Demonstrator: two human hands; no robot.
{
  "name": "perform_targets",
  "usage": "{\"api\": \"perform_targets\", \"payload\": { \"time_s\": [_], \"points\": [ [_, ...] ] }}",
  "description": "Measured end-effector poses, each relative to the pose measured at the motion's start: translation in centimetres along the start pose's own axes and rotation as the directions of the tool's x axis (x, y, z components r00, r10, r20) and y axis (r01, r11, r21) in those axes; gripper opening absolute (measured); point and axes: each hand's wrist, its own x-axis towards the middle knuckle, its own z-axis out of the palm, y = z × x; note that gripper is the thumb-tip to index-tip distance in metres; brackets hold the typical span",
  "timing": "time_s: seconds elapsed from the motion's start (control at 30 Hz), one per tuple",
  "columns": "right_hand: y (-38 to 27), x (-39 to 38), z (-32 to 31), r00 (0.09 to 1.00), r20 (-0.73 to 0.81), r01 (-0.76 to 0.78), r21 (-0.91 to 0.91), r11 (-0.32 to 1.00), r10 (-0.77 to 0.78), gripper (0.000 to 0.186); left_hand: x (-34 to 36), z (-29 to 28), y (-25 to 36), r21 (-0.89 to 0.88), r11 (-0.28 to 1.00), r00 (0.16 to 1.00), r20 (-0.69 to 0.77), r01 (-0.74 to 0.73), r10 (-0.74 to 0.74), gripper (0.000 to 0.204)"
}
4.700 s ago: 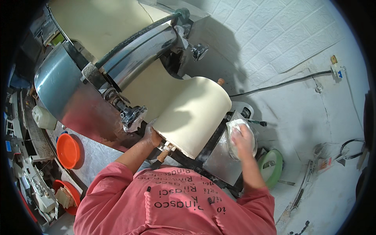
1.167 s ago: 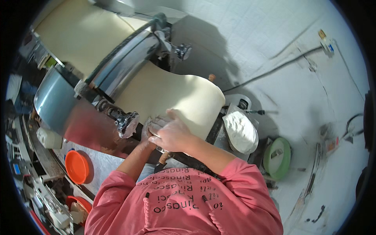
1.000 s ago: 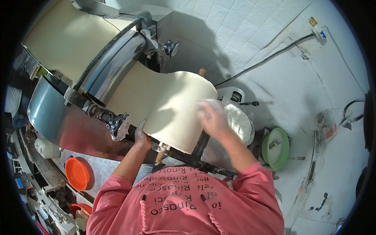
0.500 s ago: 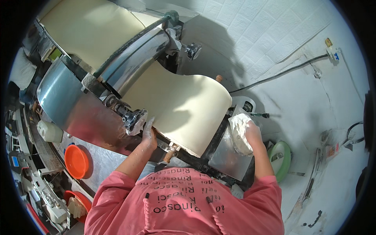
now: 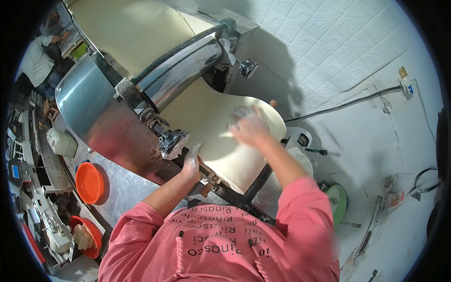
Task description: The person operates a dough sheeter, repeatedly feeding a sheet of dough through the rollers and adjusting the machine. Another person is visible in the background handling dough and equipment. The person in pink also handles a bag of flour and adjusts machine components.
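Note:
A pale cream sheet [image 5: 221, 164] comes out of the metal roller machine [image 5: 98, 117] onto a roll. My left hand [image 5: 190, 164], dusted white, rests at the roll's near end beside a black knob [image 5: 173, 143], fingers stretched upward along the sheet's edge. My right hand [image 5: 249, 126] is over the sheet's upper middle, floury and smeared by motion; whether anything is in it is unclear. A wooden handle [image 5: 206, 189] sticks out below the near end. The white powder heap [image 5: 299, 159] in a clear bag lies at right, partly hidden by my right forearm.
A person [image 5: 40, 61] in a light top works at upper left. Orange basins [image 5: 89, 182] and a jug [image 5: 61, 141] stand at left. A green basin [image 5: 338, 204] is low at right. A cable [image 5: 338, 102] runs along the white surface behind.
My right hand has moved from the powder bag at right up and left onto the sheet. My left hand stays at the roll's near end. More of the other person shows.

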Motion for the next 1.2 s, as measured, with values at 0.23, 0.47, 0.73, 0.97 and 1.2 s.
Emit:
{"api": "perform_targets", "payload": {
  "time_s": [0.23,0.47,0.73,0.97,1.2],
  "points": [
    [-3.2,3.0,2.2,0.927,0.214,0.274,0.171,0.946,-0.307,0.045,2.9,-2.4,0.1,-0.045,0.971,0.963,-0.153,-0.233,0.224,0.033],
    [-5.9,-3.2,1.6,0.942,-0.103,0.329,0.076,0.941,-0.321,0.040,1.5,-0.5,0.2,-0.056,0.992,0.992,-0.046,0.113,-0.115,0.028],
    [1.2,2.2,1.6,0.994,-0.104,0.012,-0.142,0.990,-0.027,0.064,-0.6,0.9,1.4,0.048,0.937,0.937,0.054,-0.347,0.345,0.046],
    [-9.0,-3.9,2.4,0.934,-0.111,0.343,0.011,0.939,-0.339,0.065,4.4,-2.4,-1.4,-0.008,0.997,0.995,-0.069,-0.078,0.078,0.041],
    [2.4,2.3,-0.5,0.981,-0.036,-0.190,-0.053,0.980,0.188,0.068,0.8,-0.5,-0.7,0.308,0.941,0.987,-0.037,-0.140,0.159,0.032]
  ]
}}
